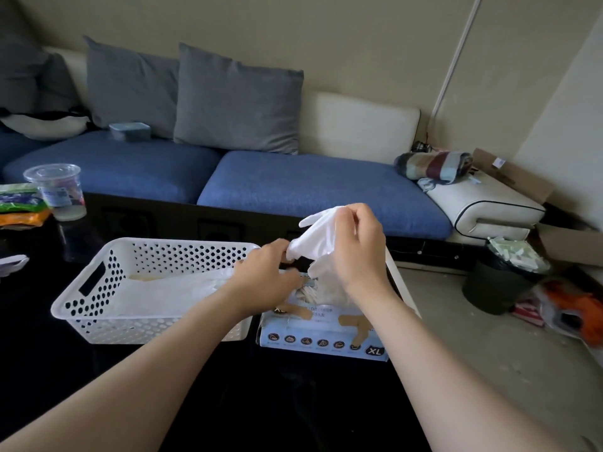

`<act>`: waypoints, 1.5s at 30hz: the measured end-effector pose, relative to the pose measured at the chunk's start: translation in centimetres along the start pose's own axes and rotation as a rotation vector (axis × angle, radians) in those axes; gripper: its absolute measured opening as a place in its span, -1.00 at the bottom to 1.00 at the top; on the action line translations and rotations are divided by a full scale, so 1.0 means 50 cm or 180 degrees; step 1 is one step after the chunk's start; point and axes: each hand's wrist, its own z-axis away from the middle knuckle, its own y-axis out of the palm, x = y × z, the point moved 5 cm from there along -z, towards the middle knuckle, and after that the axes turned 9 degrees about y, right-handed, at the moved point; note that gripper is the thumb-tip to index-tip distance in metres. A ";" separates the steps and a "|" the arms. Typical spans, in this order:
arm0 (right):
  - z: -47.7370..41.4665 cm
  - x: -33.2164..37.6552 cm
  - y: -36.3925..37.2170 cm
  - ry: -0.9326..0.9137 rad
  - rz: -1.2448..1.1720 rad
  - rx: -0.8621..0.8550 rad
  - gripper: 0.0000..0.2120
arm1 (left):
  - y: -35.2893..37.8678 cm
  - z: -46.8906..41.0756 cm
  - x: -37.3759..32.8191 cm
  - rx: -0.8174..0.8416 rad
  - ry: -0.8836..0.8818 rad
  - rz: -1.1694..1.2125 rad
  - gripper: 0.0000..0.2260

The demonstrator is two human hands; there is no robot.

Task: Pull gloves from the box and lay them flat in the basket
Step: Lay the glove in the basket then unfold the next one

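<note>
glove (315, 238): white, crumpled, up in the air over the far end of the box, stretched between both hands; cannot tell if its lower end is clear of the opening.
right hand (357, 246): raised, fingers curled, thumb and fingertips pinching the glove's top edge, probably to lift it free.
left hand (269, 272): lower, just right of the basket's right rim, fingers curled and pinching the glove's lower left edge; looks like it pulls against the right hand to spread the glove before laying.
box (326, 336): pale blue, XL print, just right of the basket, so the carry is short.
basket (98, 298): white, perforated, on the table.
laid gloves (169, 288): pale, lying flat across the basket's bottom.
table (39, 353): black, carries basket and box.
cup (58, 190): clear plastic, far left, well apart.
</note>
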 end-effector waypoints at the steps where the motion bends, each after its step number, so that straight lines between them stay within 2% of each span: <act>1: -0.003 -0.002 0.000 0.0282 -0.0336 0.0105 -0.85 | -0.010 0.001 -0.005 -0.0178 -0.0107 0.0435 -0.84; 3: -0.003 -0.005 0.001 0.0696 -0.0760 0.0284 -0.87 | -0.023 0.005 -0.012 -0.0375 -0.0321 0.1433 -0.67; 6: 0.002 -0.004 0.013 0.0948 -0.0939 0.0565 -0.75 | -0.027 0.012 -0.015 -0.0427 -0.0762 0.2601 -0.64; 8: 0.013 -0.003 0.030 0.1086 -0.1199 0.0946 -0.69 | -0.025 0.016 -0.008 -0.0423 -0.1088 0.3002 -0.58; 9: 0.017 -0.004 0.039 0.1156 -0.1348 0.1170 -0.57 | -0.022 0.017 -0.001 -0.0371 -0.1189 0.3152 -0.55; 11: 0.028 0.002 0.051 0.1156 -0.1444 0.1580 -0.37 | -0.026 0.017 0.004 -0.0234 -0.1170 0.3584 -0.54; 13: 0.038 0.011 0.059 0.1054 -0.1387 0.1876 -0.28 | -0.034 0.020 0.001 -0.0014 -0.1024 0.3965 -0.53; 15: 0.046 0.016 0.071 0.1070 -0.1344 0.1997 -0.30 | -0.046 0.024 0.004 0.0022 -0.0925 0.3849 -0.58; 17: 0.045 0.015 0.081 0.1143 -0.1291 0.1917 -0.39 | -0.056 0.023 0.013 -0.0136 -0.0852 0.3372 -0.65; 20: 0.049 0.014 0.095 0.1339 -0.1096 0.1879 -0.75 | -0.069 0.027 0.032 -0.0501 -0.0872 0.3137 -0.73; 24: 0.056 0.017 0.088 0.1212 -0.0304 0.1340 -0.58 | -0.089 0.035 0.031 -0.0597 -0.0688 0.3096 -0.74; 28: 0.061 0.021 0.085 0.1092 0.0026 0.1329 -0.87 | -0.108 0.041 0.034 -0.0756 -0.0626 0.2988 -0.82; 31: 0.060 0.015 0.083 0.1167 0.0083 0.1404 -0.78 | -0.119 0.045 0.046 -0.0982 -0.0721 0.3128 -0.79; 33: 0.058 0.017 0.084 0.1114 0.0134 0.1442 -0.88 | -0.120 0.050 0.055 -0.1114 -0.0971 0.3213 -0.78; 37: 0.062 0.026 0.088 0.1151 -0.0046 0.1486 -0.85 | -0.132 0.057 0.057 -0.1375 -0.1117 0.2907 -0.89; 42: 0.074 0.034 0.099 0.1223 -0.0201 0.1968 -0.77 | -0.161 0.056 0.072 -0.1428 -0.0830 0.2415 -0.63; 45: 0.070 0.023 0.107 0.1373 -0.0331 0.2005 -0.72 | -0.173 0.057 0.086 -0.1455 -0.0892 0.2635 -0.68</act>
